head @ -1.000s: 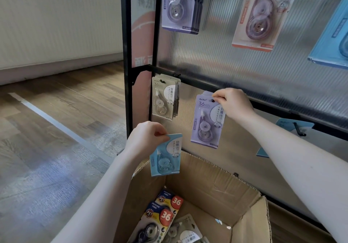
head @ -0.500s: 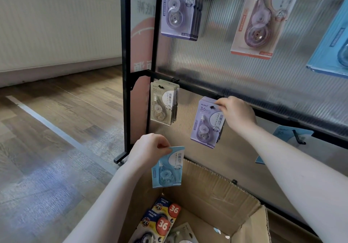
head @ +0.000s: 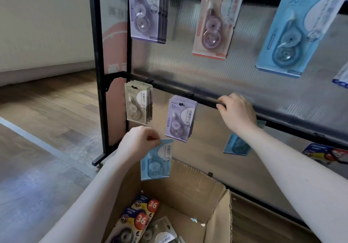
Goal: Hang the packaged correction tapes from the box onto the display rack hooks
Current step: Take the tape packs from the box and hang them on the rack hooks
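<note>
The left hand (head: 138,142) pinches a blue correction tape pack (head: 156,160) above the box (head: 216,201); at two o'clock, the right hand (head: 237,112) has its grip curled by the rack bar (head: 169,87), holding nothing.

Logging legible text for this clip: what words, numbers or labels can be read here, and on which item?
"36": red circles on the two yellow-and-navy packs in the box.
"36": purple pack on the lower hook.
"36": peach pack, top row.
"36": large blue pack, top row.
Other print on all packs, including the blue one in the left hand, is too blurred to read.
</note>
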Available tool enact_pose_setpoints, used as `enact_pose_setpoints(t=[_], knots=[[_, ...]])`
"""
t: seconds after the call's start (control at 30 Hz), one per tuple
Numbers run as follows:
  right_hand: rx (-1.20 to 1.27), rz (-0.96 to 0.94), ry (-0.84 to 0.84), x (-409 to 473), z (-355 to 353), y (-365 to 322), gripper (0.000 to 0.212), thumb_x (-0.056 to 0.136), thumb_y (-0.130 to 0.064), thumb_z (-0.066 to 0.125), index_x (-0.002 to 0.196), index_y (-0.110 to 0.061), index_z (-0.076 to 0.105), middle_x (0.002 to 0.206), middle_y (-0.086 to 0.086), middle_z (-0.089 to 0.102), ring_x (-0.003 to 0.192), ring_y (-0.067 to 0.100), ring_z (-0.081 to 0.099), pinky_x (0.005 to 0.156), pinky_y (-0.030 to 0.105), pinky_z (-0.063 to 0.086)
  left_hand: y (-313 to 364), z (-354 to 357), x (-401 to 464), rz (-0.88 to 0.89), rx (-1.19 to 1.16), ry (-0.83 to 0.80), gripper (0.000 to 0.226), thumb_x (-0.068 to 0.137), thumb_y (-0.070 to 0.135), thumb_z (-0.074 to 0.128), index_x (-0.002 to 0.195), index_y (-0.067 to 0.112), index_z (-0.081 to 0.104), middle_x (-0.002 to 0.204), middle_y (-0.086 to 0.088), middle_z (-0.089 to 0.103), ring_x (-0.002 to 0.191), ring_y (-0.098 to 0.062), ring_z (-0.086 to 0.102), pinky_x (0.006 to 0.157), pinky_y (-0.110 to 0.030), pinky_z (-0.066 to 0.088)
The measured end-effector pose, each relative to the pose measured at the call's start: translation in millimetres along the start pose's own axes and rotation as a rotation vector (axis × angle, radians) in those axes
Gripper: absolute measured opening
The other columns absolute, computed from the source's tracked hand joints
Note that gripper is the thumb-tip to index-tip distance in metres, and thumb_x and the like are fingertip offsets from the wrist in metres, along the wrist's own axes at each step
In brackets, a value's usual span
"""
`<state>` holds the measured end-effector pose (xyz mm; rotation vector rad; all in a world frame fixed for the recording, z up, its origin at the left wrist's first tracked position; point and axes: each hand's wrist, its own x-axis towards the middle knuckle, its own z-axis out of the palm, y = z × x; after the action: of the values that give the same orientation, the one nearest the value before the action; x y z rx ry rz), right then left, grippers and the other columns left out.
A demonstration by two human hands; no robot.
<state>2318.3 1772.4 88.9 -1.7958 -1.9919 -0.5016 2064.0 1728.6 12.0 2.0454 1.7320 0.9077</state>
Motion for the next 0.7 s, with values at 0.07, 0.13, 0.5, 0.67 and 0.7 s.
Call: enact_pose_setpoints(t=[0.07,0.13,0.5,0.67,0.7], knots=[[-0.011,0.026,-0.002,-8.7,-9.5,13.1,0.031,0.098,-0.027,0.043,0.117,-0.011,0.06,0.111,0.013,0.059,0.106,0.031,0.05,0.084,0.037,0.04,14.5,3.0,-0.5,0.047,0.012,0.012,0.005,0.082,0.023,0.068,0.082,0.019,0.072,0.079,0.007,0.064,0.077,-0.014,0.057,0.069,-0.03,0.049],[-0.027,0.056,-0.015,-19.8,-18.7,28.2,0.031,0.098,-0.029,0.042,0.117,-0.012,0.059,0.112,0.012,0.059,0.106,0.031,0.05,0.085,0.037,0.039,30.1,8.3,-2.5,0.086,0.032,0.004,0.007,0.082,0.025,0.068,0.083,0.019,0.072,0.082,0.005,0.067,0.078,-0.015,0.058,0.07,-0.031,0.05],[-0.161,0.237,-0.081,-89.1,-63.4,123.8,0.035,0.098,-0.034,0.041,0.124,-0.014,0.052,0.121,0.009,0.055,0.114,0.027,0.048,0.092,0.036,0.04,141.9,33.7,14.2,0.315,0.108,-0.003,0.013,0.087,0.025,0.061,0.092,0.019,0.072,0.088,0.006,0.069,0.077,-0.011,0.058,0.062,-0.026,0.045],[-0.191,0.297,-0.092,-107.8,-73.6,159.4,0.037,0.098,-0.035,0.041,0.126,-0.015,0.052,0.12,0.008,0.055,0.112,0.026,0.048,0.09,0.034,0.04,198.5,41.2,26.5,0.386,0.1,0.016,0.011,0.083,0.025,0.063,0.088,0.022,0.073,0.087,0.006,0.068,0.082,-0.014,0.058,0.069,-0.028,0.046],[-0.191,0.307,-0.091,-109.6,-75.1,164.9,0.036,0.097,-0.035,0.041,0.126,-0.015,0.052,0.119,0.008,0.055,0.112,0.026,0.049,0.09,0.035,0.041,207.4,43.9,28.7,0.403,0.101,0.012,0.011,0.083,0.025,0.064,0.089,0.022,0.073,0.088,0.006,0.068,0.082,-0.014,0.058,0.07,-0.029,0.047]])
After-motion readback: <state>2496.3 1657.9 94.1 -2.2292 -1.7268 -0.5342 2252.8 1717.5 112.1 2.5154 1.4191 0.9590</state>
